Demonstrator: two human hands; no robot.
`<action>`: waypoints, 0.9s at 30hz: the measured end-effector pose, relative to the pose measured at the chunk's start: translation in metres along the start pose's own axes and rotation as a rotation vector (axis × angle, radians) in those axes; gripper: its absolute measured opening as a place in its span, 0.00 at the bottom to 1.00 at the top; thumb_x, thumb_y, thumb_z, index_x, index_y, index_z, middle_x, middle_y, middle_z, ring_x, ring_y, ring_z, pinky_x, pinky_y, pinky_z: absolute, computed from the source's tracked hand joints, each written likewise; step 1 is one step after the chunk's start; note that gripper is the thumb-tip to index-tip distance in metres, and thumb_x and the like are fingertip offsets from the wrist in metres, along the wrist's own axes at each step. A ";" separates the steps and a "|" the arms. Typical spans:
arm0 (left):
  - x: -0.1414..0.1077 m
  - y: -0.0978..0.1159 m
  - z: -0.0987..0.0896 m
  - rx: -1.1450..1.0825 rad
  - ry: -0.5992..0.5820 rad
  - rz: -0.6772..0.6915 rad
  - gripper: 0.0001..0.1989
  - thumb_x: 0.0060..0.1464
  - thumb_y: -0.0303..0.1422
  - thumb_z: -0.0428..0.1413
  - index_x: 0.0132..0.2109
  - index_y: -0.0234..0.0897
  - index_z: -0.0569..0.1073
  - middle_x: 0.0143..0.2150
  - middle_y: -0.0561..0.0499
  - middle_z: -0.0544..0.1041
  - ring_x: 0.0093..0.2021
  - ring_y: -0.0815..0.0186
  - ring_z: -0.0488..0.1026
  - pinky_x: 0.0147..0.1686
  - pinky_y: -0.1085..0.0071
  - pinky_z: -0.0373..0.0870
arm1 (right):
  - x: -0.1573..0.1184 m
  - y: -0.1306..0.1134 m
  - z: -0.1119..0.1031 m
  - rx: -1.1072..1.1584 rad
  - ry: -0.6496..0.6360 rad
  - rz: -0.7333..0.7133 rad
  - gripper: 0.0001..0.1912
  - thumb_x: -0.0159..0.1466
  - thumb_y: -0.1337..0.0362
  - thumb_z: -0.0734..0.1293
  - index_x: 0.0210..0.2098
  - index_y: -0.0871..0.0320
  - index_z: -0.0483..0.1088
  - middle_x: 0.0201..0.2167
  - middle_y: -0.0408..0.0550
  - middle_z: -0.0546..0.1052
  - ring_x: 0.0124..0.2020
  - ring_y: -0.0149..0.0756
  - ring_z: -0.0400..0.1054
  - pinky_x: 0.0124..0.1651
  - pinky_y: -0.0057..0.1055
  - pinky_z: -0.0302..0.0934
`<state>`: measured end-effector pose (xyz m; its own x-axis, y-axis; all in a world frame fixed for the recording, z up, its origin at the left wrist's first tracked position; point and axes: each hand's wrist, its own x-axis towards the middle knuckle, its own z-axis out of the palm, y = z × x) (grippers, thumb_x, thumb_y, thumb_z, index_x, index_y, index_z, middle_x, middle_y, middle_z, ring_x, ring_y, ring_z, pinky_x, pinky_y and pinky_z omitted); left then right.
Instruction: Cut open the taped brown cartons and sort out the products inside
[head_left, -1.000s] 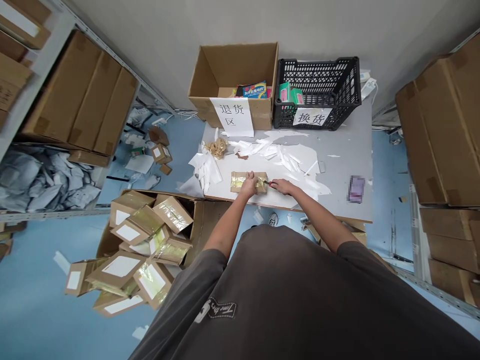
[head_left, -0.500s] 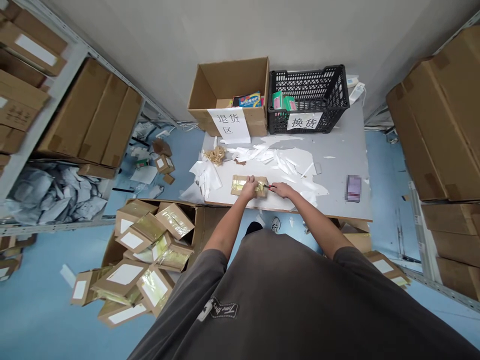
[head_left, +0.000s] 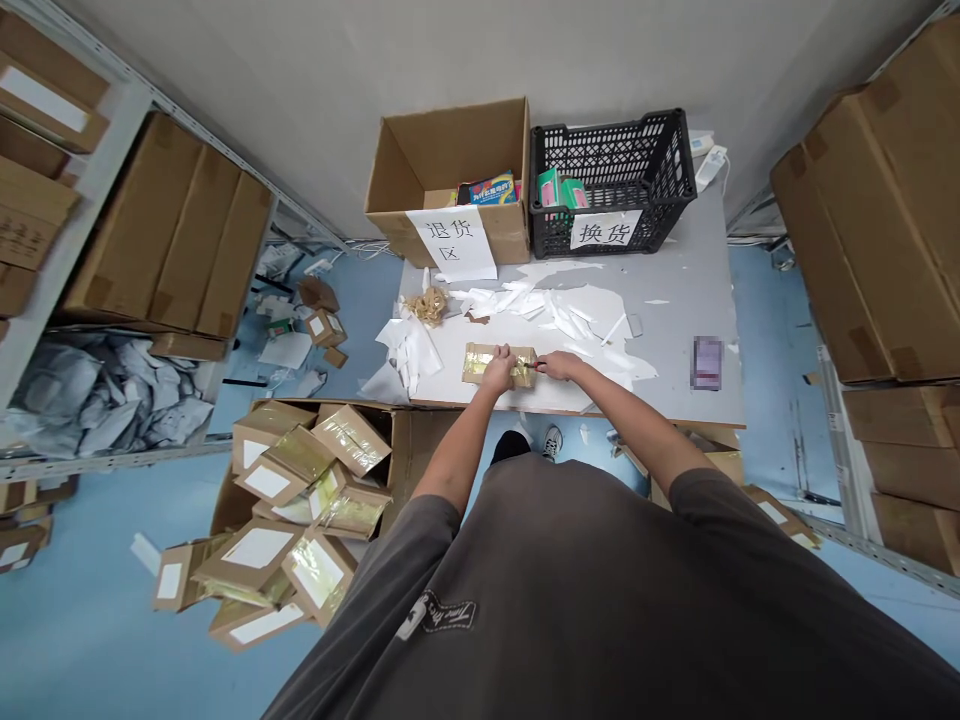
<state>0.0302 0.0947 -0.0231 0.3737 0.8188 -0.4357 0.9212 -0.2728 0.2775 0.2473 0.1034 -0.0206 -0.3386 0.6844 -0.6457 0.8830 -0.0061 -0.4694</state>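
Note:
A small cardboard box wrapped in shiny yellowish tape lies flat on the table near its front edge. My left hand grips the box from above, fingers closed over its middle. At the box's right end, my right hand is closed around a slim red-and-black box cutter. The cutter's tip reaches over the taped top; the blade is too small to make out. Torn white paper strips and a crumpled wad of brown tape lie behind the box.
At the table's back stand an open carton with a paper sign and a black plastic crate holding green boxes. A blurred purple item lies right. Taped parcels overflow a large carton at lower left. Shelves flank both sides.
My right hand has shifted slightly left, bringing the box cutter further over the box's right end. The left hand stays on the box. The camera view has shifted a little.

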 end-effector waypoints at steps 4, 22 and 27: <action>-0.004 -0.004 0.001 -0.010 0.019 0.034 0.31 0.39 0.25 0.79 0.50 0.38 0.76 0.77 0.35 0.63 0.79 0.41 0.57 0.65 0.55 0.75 | -0.002 0.001 0.006 0.072 0.035 0.038 0.21 0.78 0.52 0.62 0.60 0.53 0.79 0.47 0.55 0.86 0.32 0.44 0.79 0.40 0.35 0.69; 0.018 -0.033 0.002 -0.049 0.029 -0.029 0.40 0.63 0.39 0.67 0.77 0.45 0.64 0.81 0.41 0.63 0.83 0.42 0.48 0.77 0.43 0.54 | -0.058 0.046 0.037 0.471 0.087 0.166 0.26 0.80 0.41 0.54 0.54 0.51 0.75 0.24 0.42 0.75 0.22 0.40 0.70 0.32 0.32 0.62; 0.030 -0.037 0.009 0.041 0.027 -0.062 0.43 0.67 0.44 0.62 0.82 0.45 0.57 0.85 0.43 0.52 0.84 0.38 0.41 0.79 0.42 0.48 | -0.043 0.034 0.037 0.268 0.209 0.055 0.22 0.81 0.48 0.55 0.54 0.48 0.78 0.46 0.49 0.83 0.46 0.48 0.78 0.46 0.35 0.65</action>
<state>0.0087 0.1249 -0.0545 0.3133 0.8480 -0.4275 0.9463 -0.2410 0.2154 0.2797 0.0468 -0.0306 -0.1945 0.8122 -0.5501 0.7718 -0.2193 -0.5968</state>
